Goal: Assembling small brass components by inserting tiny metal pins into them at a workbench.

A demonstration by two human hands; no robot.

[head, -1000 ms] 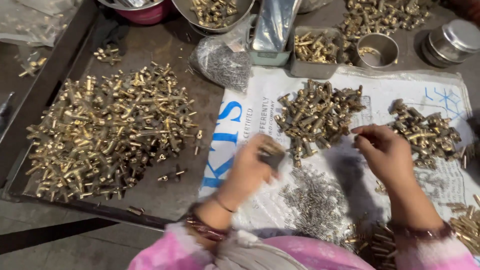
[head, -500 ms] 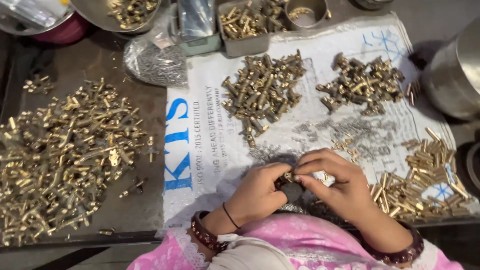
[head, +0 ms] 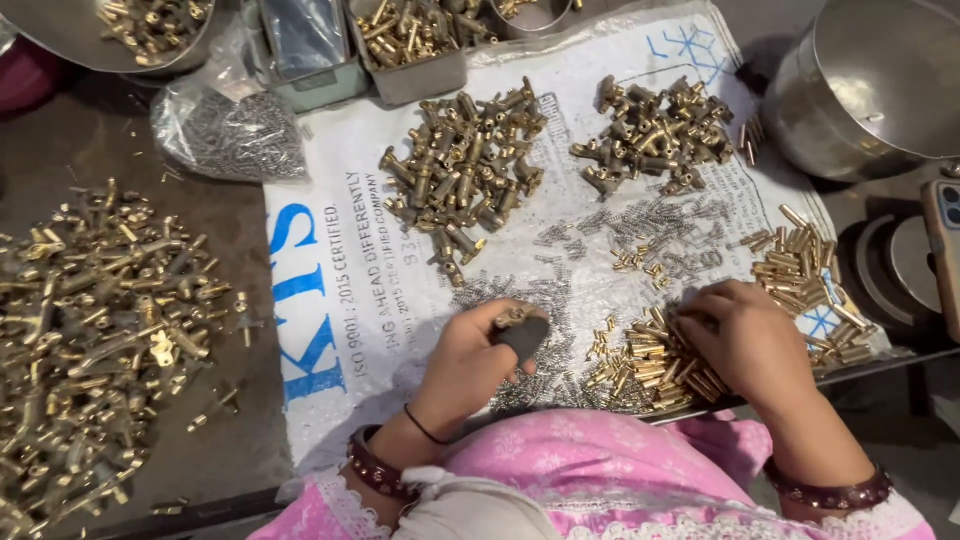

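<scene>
My left hand (head: 470,360) is closed around a small brass fitting (head: 517,318) with a dark piece under it, held above scattered small steel springs (head: 545,300) on a white printed sack (head: 340,300). Off to the right, the fingers of my right hand (head: 745,345) are curled down into a heap of short brass tubes (head: 650,365) near the sack's front edge. Whether that hand has picked one up is hidden. Farther back on the sack lie two piles of brass valve bodies (head: 460,170), (head: 655,135).
A big heap of brass parts (head: 90,330) covers the dark tray at left. A plastic bag of springs (head: 230,135), a metal tin of brass pieces (head: 410,35) and a bowl (head: 140,30) stand at the back. A steel pot (head: 870,90) and more brass tubes (head: 805,265) lie at right.
Both hands were together over the springs half a second ago. My right hand has since moved right onto the brass tube heap; the left stays holding the fitting.
</scene>
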